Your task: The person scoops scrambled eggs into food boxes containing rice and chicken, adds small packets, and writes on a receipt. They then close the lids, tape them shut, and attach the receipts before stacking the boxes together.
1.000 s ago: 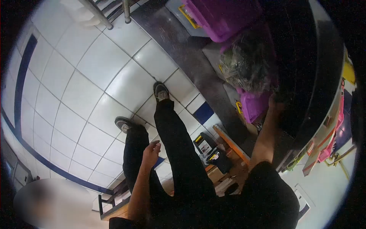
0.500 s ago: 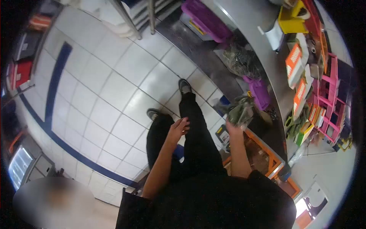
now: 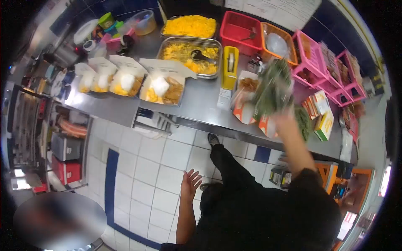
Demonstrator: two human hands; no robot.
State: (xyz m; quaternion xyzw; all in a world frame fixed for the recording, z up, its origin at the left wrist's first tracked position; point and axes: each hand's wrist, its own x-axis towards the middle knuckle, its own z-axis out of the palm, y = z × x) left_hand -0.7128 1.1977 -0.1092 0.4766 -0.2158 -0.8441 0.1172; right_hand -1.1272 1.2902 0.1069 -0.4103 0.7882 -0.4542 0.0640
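Observation:
My right hand (image 3: 285, 121), somewhat blurred, is closed on a clear plastic bag of green leaves (image 3: 274, 85) over the right part of the steel counter. Orange-and-white cartons (image 3: 243, 112) stand right beside and partly behind the bag. More greenery (image 3: 302, 121) lies on the counter to the right of this hand. Lower down, my left hand (image 3: 191, 183) hangs over the tiled floor, fingers spread and nothing in them.
Several open white boxes of food (image 3: 162, 88) line the counter's left part. Behind are metal trays of yellow food (image 3: 190, 42), a yellow tape dispenser (image 3: 230, 69), a red bin (image 3: 240, 29) and pink baskets (image 3: 312, 58). Another person, blurred out, is at lower left.
The view has swung up from the floor to the counter. My right hand has raised the bag of leaves from beside the low shelf to above the countertop. My left hand's fingers have spread.

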